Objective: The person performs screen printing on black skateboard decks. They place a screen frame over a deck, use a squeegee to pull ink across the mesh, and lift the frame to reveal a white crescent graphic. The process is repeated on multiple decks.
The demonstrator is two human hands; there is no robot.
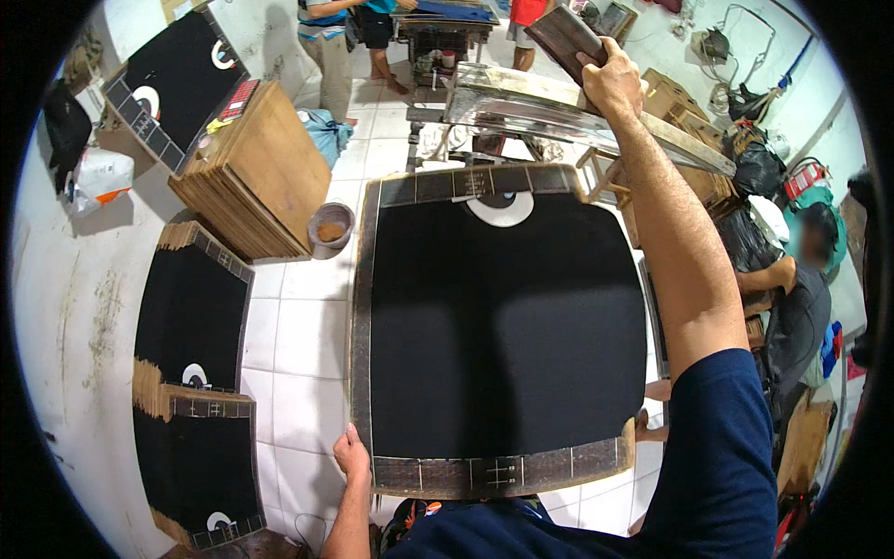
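In front of me a printing board with ruled marks on its dark borders carries a black cloth panel. A white ring print shows at the panel's far edge. My left hand is closed on the board's near left edge, thumb on top. Stretched out far to the right, my right hand grips a dark, flat rectangular squeegee. Just below that hand a pale-edged screen frame stands tilted beyond the board; whether the hand touches it, I cannot tell.
More boards with black panels lean along the left wall. A stack of wooden boards and a small bucket stand on the tiled floor. A person sits at the right among bags. Other people stand at a far table.
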